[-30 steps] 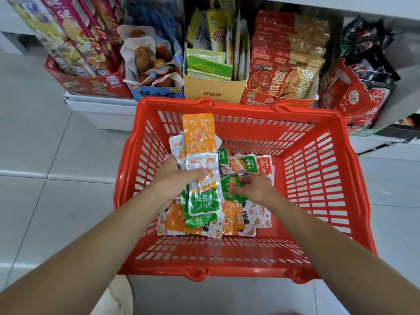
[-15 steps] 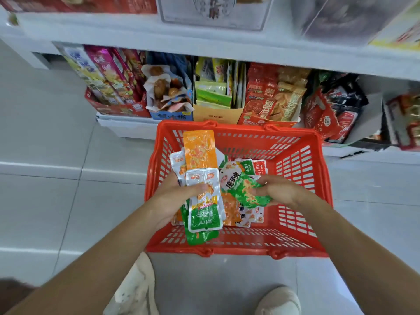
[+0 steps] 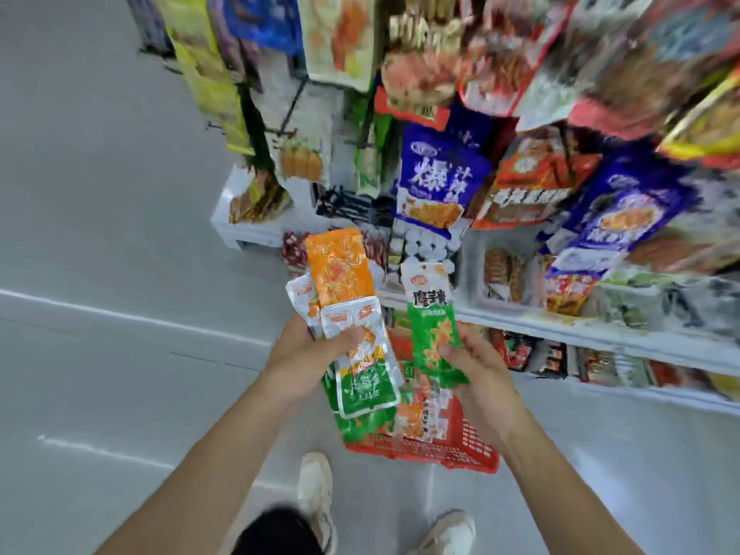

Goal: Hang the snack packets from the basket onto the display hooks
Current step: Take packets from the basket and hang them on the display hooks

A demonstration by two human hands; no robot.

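Snack packets fan out of the left hand's thumb-and-finger pinch above the red basket, and the right hand grips one green packet. The slick fan could slip apart and drop as the hands reach upward. Below is a grey tiled floor, with white shop shelves and blurred hanging bags ahead.

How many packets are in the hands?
5: left hand grips an orange packet, white packet behind, white-green packet in front, green packet beneath; right hand grips a green-white packet. Others may be hidden.
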